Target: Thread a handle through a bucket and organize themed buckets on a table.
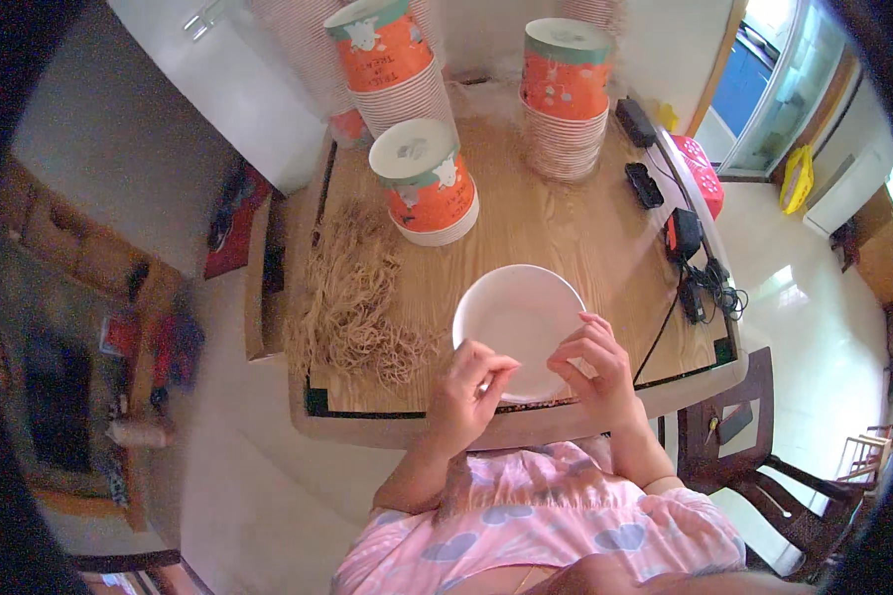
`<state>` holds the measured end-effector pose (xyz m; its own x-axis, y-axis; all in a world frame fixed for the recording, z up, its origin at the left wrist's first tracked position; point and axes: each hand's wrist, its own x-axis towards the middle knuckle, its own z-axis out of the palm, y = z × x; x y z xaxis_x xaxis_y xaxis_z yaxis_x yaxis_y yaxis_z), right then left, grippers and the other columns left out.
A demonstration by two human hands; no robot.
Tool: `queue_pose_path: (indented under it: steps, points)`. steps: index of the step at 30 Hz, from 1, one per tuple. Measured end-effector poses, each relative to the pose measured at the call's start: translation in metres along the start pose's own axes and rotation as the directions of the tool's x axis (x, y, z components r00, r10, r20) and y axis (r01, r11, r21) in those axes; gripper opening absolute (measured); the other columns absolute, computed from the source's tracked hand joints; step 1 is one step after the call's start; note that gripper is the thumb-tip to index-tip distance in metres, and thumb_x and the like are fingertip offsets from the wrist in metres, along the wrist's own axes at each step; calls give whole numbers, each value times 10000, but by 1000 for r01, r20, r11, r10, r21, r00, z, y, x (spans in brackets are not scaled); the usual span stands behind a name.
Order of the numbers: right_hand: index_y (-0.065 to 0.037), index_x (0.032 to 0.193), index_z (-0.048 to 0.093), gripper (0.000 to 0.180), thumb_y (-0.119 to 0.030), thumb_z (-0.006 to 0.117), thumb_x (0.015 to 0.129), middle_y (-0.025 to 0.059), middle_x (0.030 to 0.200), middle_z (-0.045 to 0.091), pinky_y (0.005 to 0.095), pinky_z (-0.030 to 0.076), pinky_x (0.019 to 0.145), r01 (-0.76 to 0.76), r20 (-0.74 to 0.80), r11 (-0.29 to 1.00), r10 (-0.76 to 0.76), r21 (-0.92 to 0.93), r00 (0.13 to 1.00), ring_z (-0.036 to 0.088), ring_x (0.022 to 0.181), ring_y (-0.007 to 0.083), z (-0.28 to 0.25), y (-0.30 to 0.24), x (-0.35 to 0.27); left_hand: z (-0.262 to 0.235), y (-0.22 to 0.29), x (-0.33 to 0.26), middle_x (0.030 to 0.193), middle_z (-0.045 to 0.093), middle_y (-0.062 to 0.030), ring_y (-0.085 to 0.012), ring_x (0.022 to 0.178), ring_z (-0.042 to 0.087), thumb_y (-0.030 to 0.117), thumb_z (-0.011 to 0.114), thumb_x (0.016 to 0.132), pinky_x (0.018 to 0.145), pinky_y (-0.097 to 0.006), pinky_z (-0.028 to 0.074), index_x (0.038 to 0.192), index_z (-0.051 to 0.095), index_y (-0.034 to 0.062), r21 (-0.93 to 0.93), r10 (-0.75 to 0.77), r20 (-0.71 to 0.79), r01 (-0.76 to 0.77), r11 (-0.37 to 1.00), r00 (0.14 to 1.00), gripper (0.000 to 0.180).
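A white-lined round paper bucket (519,297) stands at the table's near edge, its open mouth facing up toward me. Over its near left rim is my left hand (469,387), thumb and forefinger pinched together; whatever sits between them is too small to make out. My right hand (599,369) is at the near right rim with fingers bent, fingertips close to the rim and over the opening; what they pinch is hidden. Left of the bucket lies a loose heap of tan twine (357,297). Beyond it an orange and green printed paper bucket (432,188) is upside down.
Two tall stacks of nested buckets, a left stack (387,74) and a right stack (566,99), rise at the back. Along the right edge lie a black and red device (682,236), a black tray (644,185) and coiled cables (714,288). A dark wooden chair (739,426) stands at right.
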<state>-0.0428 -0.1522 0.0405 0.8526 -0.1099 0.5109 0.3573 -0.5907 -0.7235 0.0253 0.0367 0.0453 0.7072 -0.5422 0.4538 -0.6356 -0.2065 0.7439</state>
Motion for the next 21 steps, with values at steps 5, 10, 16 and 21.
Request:
queue_pose_path:
  steps: [5, 10, 16, 21]
  points:
    - [-94, 834, 604, 148, -137, 704, 734, 12, 872, 613, 444, 339, 979, 13, -65, 1000, -12, 14, 998, 575, 912, 207, -2, -4, 6, 5, 12, 16, 822, 540, -68, -146, 684, 559, 27, 601, 833, 573, -248, 448, 905, 569, 19, -139, -90, 70, 99, 985, 993, 79]
    - [-101, 843, 599, 126, -134, 684, 756, 27, 870, 603, 421, 351, 948, 106, 21, 994, -106, -26, 994, 570, 903, 218, -8, 0, 9, 8, 16, 18, 815, 537, -70, -145, 677, 560, 36, 588, 847, 582, -245, 456, 898, 557, 12, -202, -123, 129, 147, 968, 984, 64]
    - [-82, 854, 586, 118, -122, 658, 769, 43, 799, 568, 409, 359, 893, 183, 68, 982, -180, -44, 981, 558, 820, 223, -11, 5, 12, 7, 25, 27, 763, 543, -58, -151, 651, 569, 48, 653, 793, 564, -259, 460, 922, 620, 37, -26, -133, 194, 141, 990, 972, 133]
    - [-85, 845, 569, 84, -137, 613, 795, 47, 742, 527, 412, 359, 843, 190, 71, 981, -187, -34, 980, 539, 781, 242, -5, 14, 12, 14, 17, 25, 717, 539, -51, -140, 628, 572, 49, 701, 744, 552, -260, 462, 842, 664, 50, 19, -62, 64, 61, 998, 996, 105]
